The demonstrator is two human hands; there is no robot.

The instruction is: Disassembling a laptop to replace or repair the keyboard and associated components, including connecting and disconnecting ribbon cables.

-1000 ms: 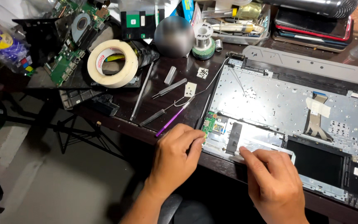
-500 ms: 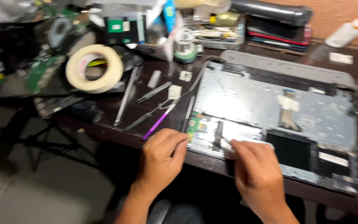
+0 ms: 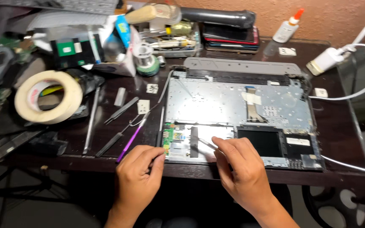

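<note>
Opened laptop base point(image 3: 237, 105) lying inner side up near the desk's front edge, within easy reach. Right hand point(image 3: 241, 173) pinching a thin metal tool point(image 3: 206, 143), tip angled onto the pale panel beside the small green circuit board point(image 3: 168, 136). Left hand point(image 3: 138, 175) loosely curled at the base's corner, perhaps steadying; grasp impossible to tell. Tweezers point(image 3: 121, 110), purple-handled pick point(image 3: 128, 142) and masking tape roll point(image 3: 47, 96) parked leftward, clear of the work.

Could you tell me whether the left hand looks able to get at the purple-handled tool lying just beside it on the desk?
Probably yes: the left hand rests at the desk edge right by the purple-handled tool, whose handle end lies bare with nothing over it.
</note>
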